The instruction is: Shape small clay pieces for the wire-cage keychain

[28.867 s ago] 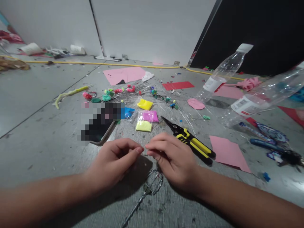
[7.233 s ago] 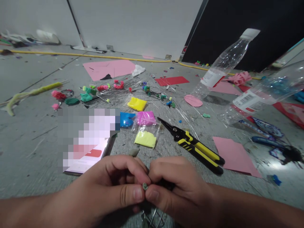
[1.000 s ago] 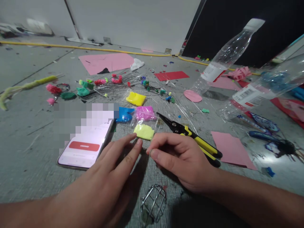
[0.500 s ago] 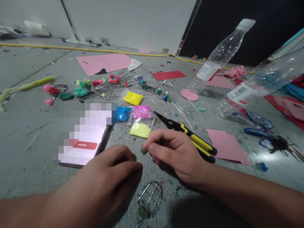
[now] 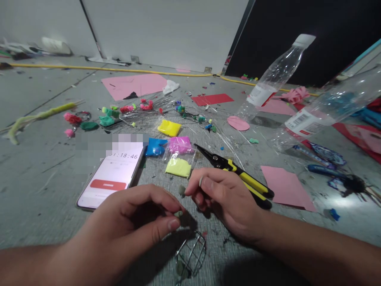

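My left hand pinches a small grey-green piece of clay between thumb and forefinger. Opposite it, my right hand is curled, with a thin pale-green sliver showing between thumb and forefinger; it looks like the same clay. Just off the right fingertips is a small grey-green lump. Below the hands lies a wire frame of crossed silvery wires, with a dull green lump at its lower left. Bags of yellow clay, blue clay, pink clay and lime clay lie beyond.
Pliers with yellow-black handles lie behind my right hand, a lit phone at the left. Two clear bottles, one capped, stand at the right. Wires with coloured clay, pink paper and a red strip are scattered around.
My left hand has risen and turned, and the clay piece in its fingertips now shows. My right hand has shifted slightly right, away from the grey-green lump. The view has tilted a little.
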Tool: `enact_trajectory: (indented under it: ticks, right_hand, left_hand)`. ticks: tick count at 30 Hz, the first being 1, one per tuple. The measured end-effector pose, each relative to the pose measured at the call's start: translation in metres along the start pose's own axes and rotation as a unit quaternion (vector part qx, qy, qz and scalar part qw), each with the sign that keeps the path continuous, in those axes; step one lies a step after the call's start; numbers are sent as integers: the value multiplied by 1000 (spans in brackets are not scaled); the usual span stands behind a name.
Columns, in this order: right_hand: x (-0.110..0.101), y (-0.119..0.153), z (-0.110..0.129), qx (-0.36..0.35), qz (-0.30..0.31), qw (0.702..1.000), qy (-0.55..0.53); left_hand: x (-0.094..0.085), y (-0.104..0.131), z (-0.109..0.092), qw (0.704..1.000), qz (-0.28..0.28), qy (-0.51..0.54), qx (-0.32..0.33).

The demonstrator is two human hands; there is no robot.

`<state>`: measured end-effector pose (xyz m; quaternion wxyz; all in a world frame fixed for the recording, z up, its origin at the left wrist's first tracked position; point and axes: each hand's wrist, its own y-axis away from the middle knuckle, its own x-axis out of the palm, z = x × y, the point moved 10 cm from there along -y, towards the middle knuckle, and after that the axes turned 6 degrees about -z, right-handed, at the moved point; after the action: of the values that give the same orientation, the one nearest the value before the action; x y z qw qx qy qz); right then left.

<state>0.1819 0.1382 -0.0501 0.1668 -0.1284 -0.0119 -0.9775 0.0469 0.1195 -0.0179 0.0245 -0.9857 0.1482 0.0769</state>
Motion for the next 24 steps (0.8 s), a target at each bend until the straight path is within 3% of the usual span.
enact_trajectory:
  ticks: [5,15,24]
  right_hand:
    - [8,3,18,-67,24,994,86]
    - [15,6,33,-132,55,978,153]
    - [35,15,23,-84,138,977,138]
  left_hand:
    - [0,-1,9,998,-4,53,-39]
    - [-6,-4,7,999,-17,27,-26]
    - [-10,-4,-11,999,-32,24,32]
